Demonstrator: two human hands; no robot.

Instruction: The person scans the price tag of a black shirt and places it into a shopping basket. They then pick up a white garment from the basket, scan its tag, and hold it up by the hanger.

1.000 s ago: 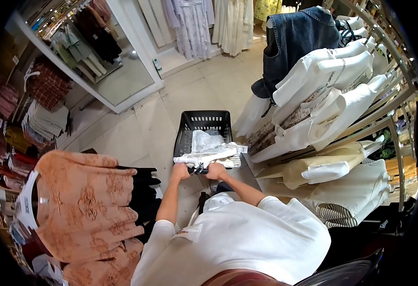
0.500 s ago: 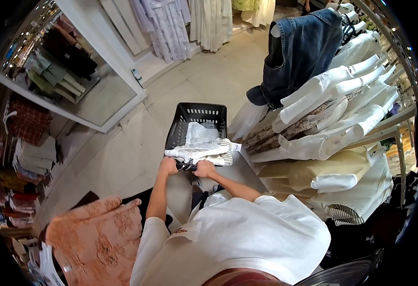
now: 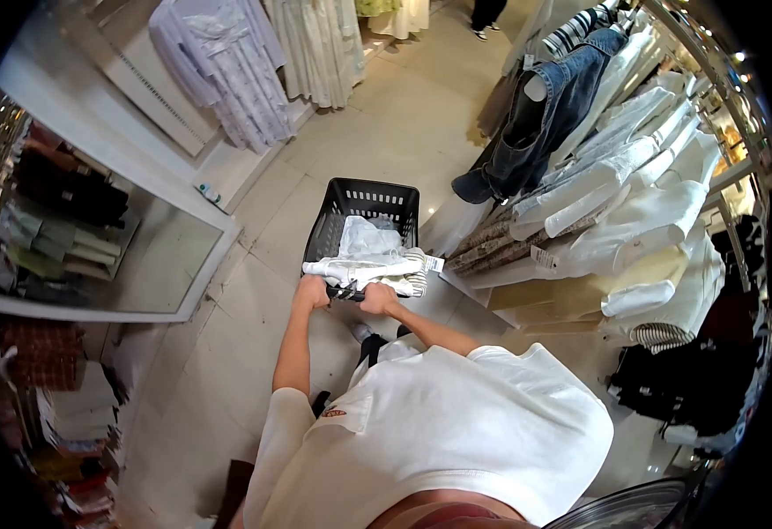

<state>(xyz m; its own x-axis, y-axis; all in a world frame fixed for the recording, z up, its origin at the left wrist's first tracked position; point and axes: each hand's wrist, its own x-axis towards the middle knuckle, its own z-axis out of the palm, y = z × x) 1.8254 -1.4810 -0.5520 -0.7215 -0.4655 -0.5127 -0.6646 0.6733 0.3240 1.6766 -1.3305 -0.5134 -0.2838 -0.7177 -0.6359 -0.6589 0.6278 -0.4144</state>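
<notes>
Basket-holding step: left hand point(image 3: 314, 291) and right hand point(image 3: 378, 299) grip near edge of black basket point(image 3: 322, 226), fingers curled closed; white clothes point(image 3: 364, 268) lie between rim and far wall.

We see bright, fairly even indoor light on the pale floor point(image 3: 386, 115), with soft shadows and a faint sheen. The white shirt point(image 3: 456, 414) comes out brightest, its folds slightly washed out, while the inside of the black basket point(image 3: 317, 238) falls darker. Small lamps point(image 3: 739, 56) glint at the right edge. We find the middle fairly crisp, but the mirror point(image 3: 152, 256) and folded clothes point(image 3: 77, 406) at left look soft and dim. The wide lens bends the metal rack point(image 3: 699, 62) outward, and black rounds off our corners
</notes>
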